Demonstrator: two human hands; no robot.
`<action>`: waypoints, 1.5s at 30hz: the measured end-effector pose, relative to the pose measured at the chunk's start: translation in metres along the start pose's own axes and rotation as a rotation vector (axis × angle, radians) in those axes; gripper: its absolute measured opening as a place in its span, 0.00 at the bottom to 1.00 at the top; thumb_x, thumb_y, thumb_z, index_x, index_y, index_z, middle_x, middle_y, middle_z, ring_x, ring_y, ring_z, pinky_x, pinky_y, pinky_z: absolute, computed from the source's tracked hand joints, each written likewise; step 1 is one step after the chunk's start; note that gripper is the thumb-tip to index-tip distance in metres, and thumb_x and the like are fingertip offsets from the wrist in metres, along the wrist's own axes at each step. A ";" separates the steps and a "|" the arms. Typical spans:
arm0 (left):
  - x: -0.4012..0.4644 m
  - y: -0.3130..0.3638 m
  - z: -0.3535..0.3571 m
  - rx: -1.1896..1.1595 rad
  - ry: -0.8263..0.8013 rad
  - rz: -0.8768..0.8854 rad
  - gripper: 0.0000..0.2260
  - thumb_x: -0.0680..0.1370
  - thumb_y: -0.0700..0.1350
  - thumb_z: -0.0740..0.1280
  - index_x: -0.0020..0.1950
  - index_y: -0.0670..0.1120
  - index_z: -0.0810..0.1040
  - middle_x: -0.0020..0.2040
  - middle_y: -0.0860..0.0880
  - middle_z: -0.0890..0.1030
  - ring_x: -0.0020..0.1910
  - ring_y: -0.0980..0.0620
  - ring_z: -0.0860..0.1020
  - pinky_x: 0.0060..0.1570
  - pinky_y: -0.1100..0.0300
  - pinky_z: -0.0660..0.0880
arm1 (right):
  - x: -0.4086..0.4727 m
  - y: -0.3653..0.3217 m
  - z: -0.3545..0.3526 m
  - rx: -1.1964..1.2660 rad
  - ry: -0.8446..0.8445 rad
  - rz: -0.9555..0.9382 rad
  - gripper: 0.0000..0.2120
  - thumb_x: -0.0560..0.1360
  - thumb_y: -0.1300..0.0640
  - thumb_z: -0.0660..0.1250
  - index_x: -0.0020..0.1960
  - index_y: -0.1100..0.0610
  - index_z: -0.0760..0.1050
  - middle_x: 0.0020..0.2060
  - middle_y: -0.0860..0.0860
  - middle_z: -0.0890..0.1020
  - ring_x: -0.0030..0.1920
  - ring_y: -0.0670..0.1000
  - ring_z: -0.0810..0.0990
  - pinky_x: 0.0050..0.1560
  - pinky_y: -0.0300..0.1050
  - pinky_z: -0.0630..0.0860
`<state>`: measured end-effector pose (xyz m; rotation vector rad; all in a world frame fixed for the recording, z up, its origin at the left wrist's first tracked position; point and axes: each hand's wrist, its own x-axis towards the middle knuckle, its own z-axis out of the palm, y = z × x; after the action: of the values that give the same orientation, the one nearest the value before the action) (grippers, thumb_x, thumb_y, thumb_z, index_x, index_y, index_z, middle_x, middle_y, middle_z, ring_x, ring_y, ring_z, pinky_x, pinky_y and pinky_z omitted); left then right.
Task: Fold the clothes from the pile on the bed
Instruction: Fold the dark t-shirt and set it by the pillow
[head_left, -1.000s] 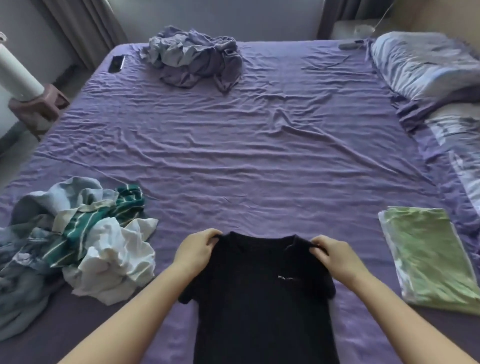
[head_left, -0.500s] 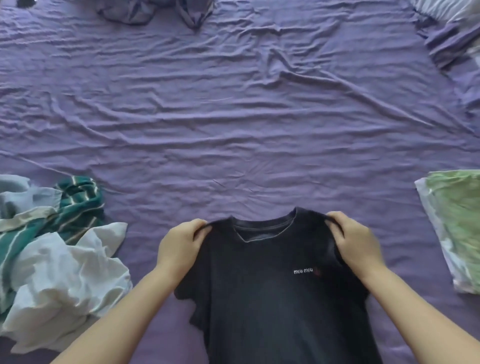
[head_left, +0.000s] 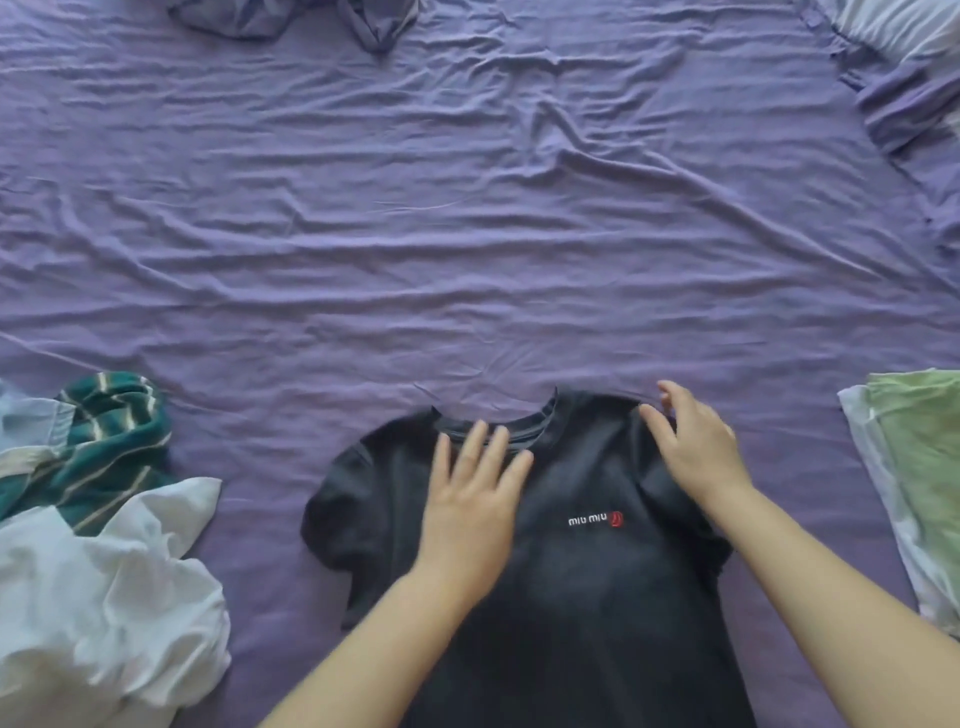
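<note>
**Black T-shirt laid flat on a purple sheet, both hands on it**

Black cotton-like T-shirt (head_left: 582, 587) lies front-up at the near edge of the bed, collar pointing away from the person, a small white logo with a red mark on the chest. Left hand (head_left: 470, 501) rests palm-down on the shirt just below the collar, fingers spread and extended, gripping nothing. Right hand (head_left: 696, 447) lies over the shirt's right shoulder, fingers loosely open and slightly curled at the fabric edge; no cloth is pinched between them as far as can be seen. Both forearms enter from the bottom of the view.

To the left, apart from the shirt, sits the unfolded pile (head_left: 98, 545): a crumpled white garment (head_left: 104, 587) nearest, a green garment with pale stripes (head_left: 109, 447) behind it, and pale blue fabric at the frame edge. To the right, a folded green item (head_left: 914, 483) lies flat, cut off by the frame.

Beyond the shirt stretches the wrinkled purple bedsheet (head_left: 467, 218). At the far edge, a heap of grey-purple clothing (head_left: 291, 21) is partly visible, and a striped pillow (head_left: 898, 26) occupies the far right corner.
</note>
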<state>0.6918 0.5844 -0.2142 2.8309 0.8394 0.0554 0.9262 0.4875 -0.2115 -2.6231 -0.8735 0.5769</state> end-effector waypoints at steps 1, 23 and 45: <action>-0.004 0.015 0.011 -0.017 -0.033 0.017 0.21 0.71 0.47 0.70 0.64 0.50 0.76 0.67 0.45 0.75 0.69 0.41 0.70 0.65 0.37 0.65 | -0.006 0.009 -0.001 0.057 -0.002 0.049 0.20 0.79 0.53 0.61 0.68 0.60 0.68 0.61 0.60 0.77 0.63 0.61 0.72 0.62 0.58 0.66; 0.060 0.103 0.071 0.031 -0.154 -0.184 0.30 0.76 0.66 0.38 0.75 0.54 0.39 0.76 0.47 0.37 0.75 0.45 0.33 0.70 0.40 0.31 | -0.037 0.082 -0.021 0.467 0.209 0.135 0.18 0.74 0.41 0.61 0.44 0.57 0.69 0.43 0.50 0.76 0.49 0.54 0.77 0.48 0.47 0.71; 0.079 0.100 0.068 0.021 -0.089 -0.228 0.28 0.80 0.61 0.47 0.77 0.54 0.46 0.78 0.45 0.46 0.77 0.45 0.41 0.72 0.42 0.34 | -0.010 0.089 -0.012 0.145 0.207 0.042 0.12 0.76 0.55 0.65 0.57 0.59 0.76 0.51 0.58 0.78 0.56 0.60 0.75 0.56 0.56 0.67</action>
<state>0.8175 0.5332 -0.2631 2.7132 1.1406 -0.1110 0.9681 0.4112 -0.2353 -2.5187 -0.6878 0.3558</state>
